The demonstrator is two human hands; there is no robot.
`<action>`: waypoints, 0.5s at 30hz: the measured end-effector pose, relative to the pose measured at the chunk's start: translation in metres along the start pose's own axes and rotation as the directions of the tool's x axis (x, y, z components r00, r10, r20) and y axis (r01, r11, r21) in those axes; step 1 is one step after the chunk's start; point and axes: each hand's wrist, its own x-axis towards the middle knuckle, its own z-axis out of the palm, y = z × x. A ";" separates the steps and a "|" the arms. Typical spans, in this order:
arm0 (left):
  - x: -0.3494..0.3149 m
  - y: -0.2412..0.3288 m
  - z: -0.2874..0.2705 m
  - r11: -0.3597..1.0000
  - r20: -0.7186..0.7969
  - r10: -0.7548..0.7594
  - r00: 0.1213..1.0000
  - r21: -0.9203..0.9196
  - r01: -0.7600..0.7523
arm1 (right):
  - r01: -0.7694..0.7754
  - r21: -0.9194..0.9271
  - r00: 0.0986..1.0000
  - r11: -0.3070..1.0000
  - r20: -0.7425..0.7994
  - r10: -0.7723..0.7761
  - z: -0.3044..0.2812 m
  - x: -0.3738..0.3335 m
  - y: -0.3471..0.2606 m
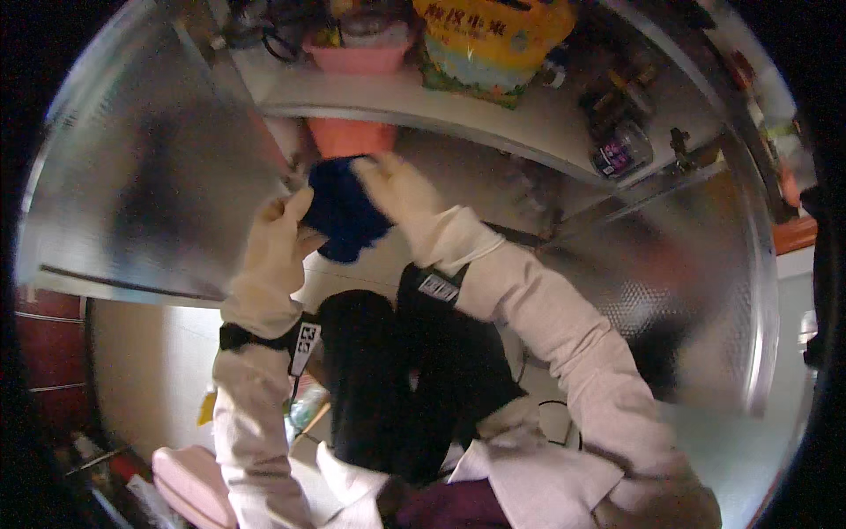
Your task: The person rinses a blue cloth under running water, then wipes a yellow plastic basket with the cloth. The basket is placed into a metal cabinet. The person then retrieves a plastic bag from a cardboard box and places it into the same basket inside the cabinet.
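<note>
My left hand [275,236] and my right hand [398,187], both in pale gloves, grip a dark blue cloth [342,212] between them. The cloth is held up in front of an open cabinet, just below a pink basin [351,136] on the lower level. My left hand holds the cloth's left side and my right hand pinches its upper right edge. Black bands with small tags circle both wrists. My long pale sleeves run down to the lower edge of the picture.
Two open cabinet doors of frosted metal flank me, the left door [150,167] and the right door [705,291]. A shelf [493,119] above carries a pink tub [357,57], a yellow bag [493,40], and jars [621,150]. Pink slippers [189,485] lie on the floor.
</note>
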 end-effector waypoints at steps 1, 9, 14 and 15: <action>-0.002 -0.009 0.009 0.826 0.118 0.284 0.952 0.474 -0.305 | 0.088 0.088 0.993 0.992 0.071 -0.094 0.009 -0.003 -0.001; 0.064 -0.071 0.078 0.425 0.433 -0.153 0.888 -0.783 0.455 | -0.513 0.561 0.644 0.650 0.752 -0.140 0.011 0.039 0.078; 0.106 -0.118 0.102 0.613 0.628 -0.116 0.770 -0.564 0.553 | -0.718 0.306 0.533 0.625 0.819 0.212 -0.017 0.059 0.155; 0.105 -0.131 0.101 0.717 0.565 -0.085 0.820 -0.537 0.445 | -0.765 0.270 0.539 0.585 0.766 0.351 -0.017 0.054 0.177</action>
